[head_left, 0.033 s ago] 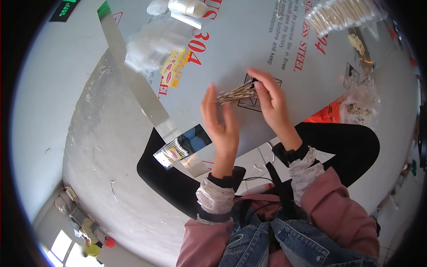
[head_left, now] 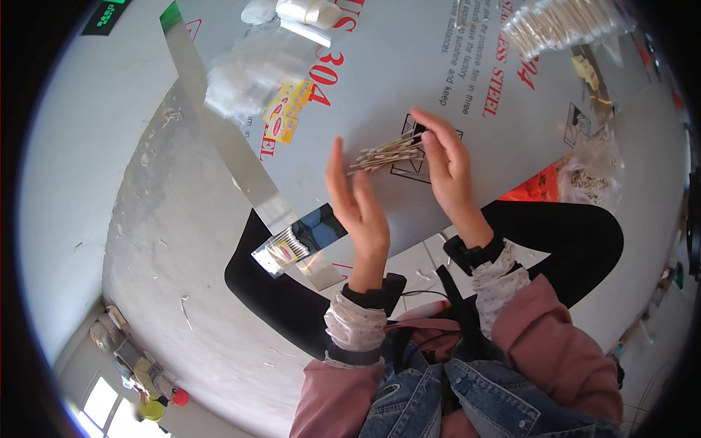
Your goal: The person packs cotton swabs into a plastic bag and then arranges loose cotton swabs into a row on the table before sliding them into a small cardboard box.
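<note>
A loose bundle of cotton swabs (head_left: 391,155) with thin wooden sticks lies on the grey metal-sheet table (head_left: 394,73) between my hands. My left hand (head_left: 358,204) is at the bundle's left end, thumb and fingers spread apart. The swab tips there are close to the thumb, and the hand grips none of them. At the other end my right hand (head_left: 450,157) is curved, its thumb apart from the stretched fingers. The right swab ends come up to that thumb and fingers; whether they touch is hard to see.
A packed bag of swabs (head_left: 281,250) sits at the near left edge, by a dark blue patch (head_left: 319,228). Clear plastic bags (head_left: 252,77) and yellow labels (head_left: 287,109) lie far left. Many swabs (head_left: 562,28) are far right; a red bag (head_left: 533,184) is near right.
My left hand has shifted slightly left, its fingers and thumb drawing away from the swabs. My right hand has barely moved. The bundle lies slightly more spread to the left.
</note>
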Tool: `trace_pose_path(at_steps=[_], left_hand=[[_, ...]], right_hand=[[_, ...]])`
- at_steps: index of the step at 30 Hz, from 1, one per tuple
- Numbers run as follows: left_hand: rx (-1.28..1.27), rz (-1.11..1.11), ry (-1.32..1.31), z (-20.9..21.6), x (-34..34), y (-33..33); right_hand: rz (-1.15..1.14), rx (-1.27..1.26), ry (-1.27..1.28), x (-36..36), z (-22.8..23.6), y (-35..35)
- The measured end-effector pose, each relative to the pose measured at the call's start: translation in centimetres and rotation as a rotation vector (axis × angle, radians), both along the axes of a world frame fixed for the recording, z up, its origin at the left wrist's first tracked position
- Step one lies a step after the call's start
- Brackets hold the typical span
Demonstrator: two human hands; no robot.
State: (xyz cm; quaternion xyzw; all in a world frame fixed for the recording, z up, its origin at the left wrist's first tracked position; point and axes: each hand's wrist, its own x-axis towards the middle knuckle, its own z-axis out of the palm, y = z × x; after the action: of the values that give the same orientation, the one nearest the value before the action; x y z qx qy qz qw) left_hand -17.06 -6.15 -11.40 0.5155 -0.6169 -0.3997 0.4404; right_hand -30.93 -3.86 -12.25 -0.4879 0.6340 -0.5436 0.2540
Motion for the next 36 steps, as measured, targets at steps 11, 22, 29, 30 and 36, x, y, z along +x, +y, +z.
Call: trace_pose_path(at_steps=[11,22,29,30,36], left_hand=[[0.259,0.048,0.431,0.6,-1.7,-1.2],[-0.237,-0.386,-0.787,0.1,-1.7,0.6],[-0.118,-0.280,-0.445,1.0,1.0,-3.3],[-0.132,-0.312,-0.495,0.6,1.6,-3.7],[-0.091,-0.400,-0.489,1.4,1.3,-3.2]], right_hand=[[-0.217,0.000,-0.279,4.5,-0.4,-2.3],[-0.381,-0.093,0.015,-0.6,-0.8,0.8],[-0.122,-0.078,0.364,0.9,0.4,0.5],[-0.102,-0.003,0.405,1.8,1.0,0.4],[-0.135,0.143,0.446,2.6,0.9,-0.3]])
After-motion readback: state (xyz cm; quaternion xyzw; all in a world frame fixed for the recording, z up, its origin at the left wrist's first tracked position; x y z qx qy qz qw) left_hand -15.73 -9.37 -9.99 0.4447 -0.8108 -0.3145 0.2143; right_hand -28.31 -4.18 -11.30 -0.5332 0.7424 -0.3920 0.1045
